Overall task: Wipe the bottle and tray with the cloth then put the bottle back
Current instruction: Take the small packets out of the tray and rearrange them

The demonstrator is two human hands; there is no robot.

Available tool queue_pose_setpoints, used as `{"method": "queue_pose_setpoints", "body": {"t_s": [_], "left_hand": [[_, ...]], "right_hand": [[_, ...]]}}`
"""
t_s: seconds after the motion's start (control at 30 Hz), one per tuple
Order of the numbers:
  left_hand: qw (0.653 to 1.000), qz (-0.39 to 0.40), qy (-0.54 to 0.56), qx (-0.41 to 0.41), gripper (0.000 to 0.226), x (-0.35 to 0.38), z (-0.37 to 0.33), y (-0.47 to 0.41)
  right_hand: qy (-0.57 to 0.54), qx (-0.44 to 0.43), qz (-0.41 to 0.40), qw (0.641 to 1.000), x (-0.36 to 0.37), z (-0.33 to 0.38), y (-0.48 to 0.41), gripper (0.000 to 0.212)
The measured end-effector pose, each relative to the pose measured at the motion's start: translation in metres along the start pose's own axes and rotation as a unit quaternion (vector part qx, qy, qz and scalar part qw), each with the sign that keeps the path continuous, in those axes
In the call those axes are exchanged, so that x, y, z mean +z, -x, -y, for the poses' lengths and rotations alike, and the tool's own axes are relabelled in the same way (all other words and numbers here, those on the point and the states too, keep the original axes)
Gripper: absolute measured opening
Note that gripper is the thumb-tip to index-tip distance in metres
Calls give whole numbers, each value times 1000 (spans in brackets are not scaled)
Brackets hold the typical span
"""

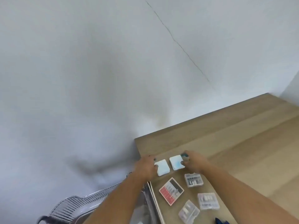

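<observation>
Low in the frame's centre, the right hand (pixel 193 160) curls around a small teal-capped bottle (pixel 185 156) just right of a blue-stained white tray (pixel 176 162), while the left hand (pixel 146 165), fingers bent, touches a second white tray (pixel 162 167) on the desk (pixel 242 135).

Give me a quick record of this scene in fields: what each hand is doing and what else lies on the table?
surface: wooden table
left hand: fingers on a white square pad
right hand: wrapped around a small teal-topped bottle
between the hands: second white pad, faint blue stain
nearer the person: four small clear cases, one with a red insert
off the table's left edge: clear ribbed tray
</observation>
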State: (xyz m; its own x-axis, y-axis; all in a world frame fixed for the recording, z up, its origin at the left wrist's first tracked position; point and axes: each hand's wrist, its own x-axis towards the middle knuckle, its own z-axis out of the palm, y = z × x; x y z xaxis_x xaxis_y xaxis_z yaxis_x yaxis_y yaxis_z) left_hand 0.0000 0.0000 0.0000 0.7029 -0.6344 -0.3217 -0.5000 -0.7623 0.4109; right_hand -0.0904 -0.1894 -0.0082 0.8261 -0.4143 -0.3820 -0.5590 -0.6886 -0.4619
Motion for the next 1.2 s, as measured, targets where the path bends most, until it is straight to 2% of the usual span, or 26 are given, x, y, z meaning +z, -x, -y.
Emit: {"method": "queue_pose_setpoints", "body": {"t_s": [0.17, 0.4, 0.57, 0.7, 0.8, 0.87, 0.93, 1.07, 1.2], "left_hand": [[995, 18, -90, -28, 46, 18, -8, -25], [970, -12, -244, 21, 35, 36, -19, -23], [970, 7, -243, 19, 41, 35, -18, -24], [989, 21, -148, 5, 42, 34, -17, -22], [1000, -5, 0, -20, 33, 32, -17, -16], [995, -36, 92, -32, 37, 28, -18, -8], [982, -64, 172, -43, 44, 21, -17, 2], [930, -145, 328, -78, 23, 3, -9, 37], [893, -186, 396, -105, 18, -6, 10, 88]], "right_hand": [[72, -24, 26, 997, 11, 0, -23, 58], [158, -48, 28, 986, 19, 1, -27, 58], [101, -28, 42, 994, 18, 7, -26, 49], [-28, 1, 37, 999, 17, 4, -23, 50], [-128, 12, 41, 991, 14, -1, -19, 64], [-166, 18, 40, 985, 10, -2, -15, 66], [-196, 22, 45, 979, 5, -1, -12, 57], [-277, -7, 81, 958, -4, 9, 3, 48], [-296, -56, 111, 947, -1, 38, 30, 40]]}}
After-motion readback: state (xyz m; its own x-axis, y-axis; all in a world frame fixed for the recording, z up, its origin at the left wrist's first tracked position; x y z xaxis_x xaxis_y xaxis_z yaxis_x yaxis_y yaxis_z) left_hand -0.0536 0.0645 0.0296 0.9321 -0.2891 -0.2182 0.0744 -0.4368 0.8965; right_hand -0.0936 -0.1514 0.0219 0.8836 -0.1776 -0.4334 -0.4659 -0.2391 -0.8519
